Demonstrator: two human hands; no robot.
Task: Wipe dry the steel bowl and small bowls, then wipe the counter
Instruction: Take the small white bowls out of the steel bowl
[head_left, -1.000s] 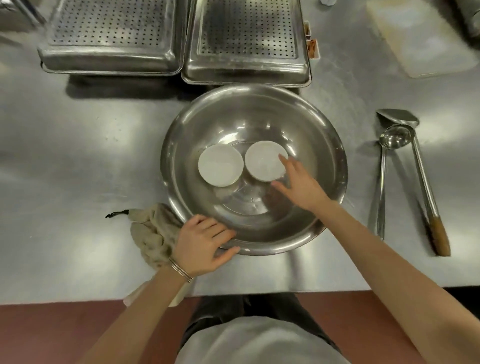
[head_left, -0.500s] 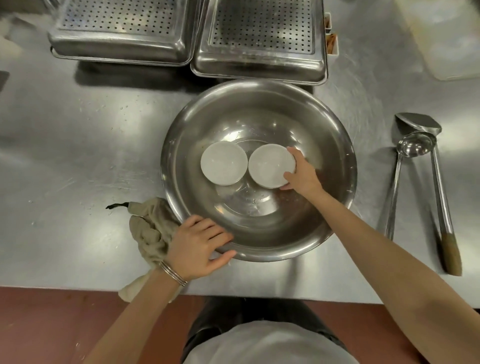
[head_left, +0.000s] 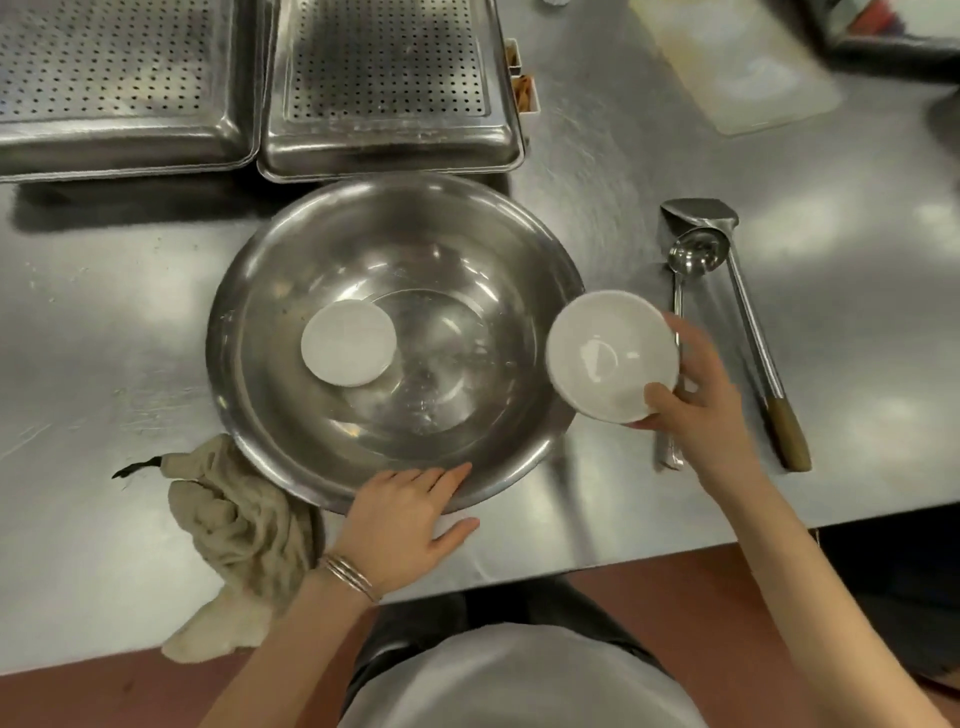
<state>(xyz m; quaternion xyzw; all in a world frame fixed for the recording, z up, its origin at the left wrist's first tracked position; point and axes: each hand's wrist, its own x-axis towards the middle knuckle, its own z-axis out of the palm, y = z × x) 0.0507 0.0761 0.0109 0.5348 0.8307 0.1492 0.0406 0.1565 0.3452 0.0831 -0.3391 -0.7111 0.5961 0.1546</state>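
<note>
- My right grip (head_left: 696, 400) grasps the small white bowl (head_left: 610, 356) at its near rim, thumb inside and fingers behind the outer wall. The bowl is mouth up and tilted toward me, above the bench (head_left: 104, 338) between the steel bowl (head_left: 260, 322) and the ladle (head_left: 693, 254).
- The bowl looks glazed, smooth and probably wet. Pinched at one edge only, it could swivel or slip, chip on the hard bench, or knock the ladle.
- My left grip (head_left: 405, 525) is released, fingers straight against the steel bowl's near outer wall and thumb toward the bench. It only presses, so this thin, round-sided bowl could rock or slide on the slick metal if I lean on it.
- The second small bowl (head_left: 348, 343) sits upside down, flat foot up, left of centre inside the steel bowl. A tip could send it skating down the curved wall.
- The cloth (head_left: 244, 530), beige, soft and crumpled, lies just beside the steel bowl's near left side. Neither grip has it, and part hangs over the bench edge, so it may slide off.
- The steel bowl is wide and polished, with wet-looking streaks on its floor.
- A wooden-handled spatula (head_left: 748, 322) lies beside the ladle. Two perforated trays (head_left: 384, 78) sit behind.
</note>
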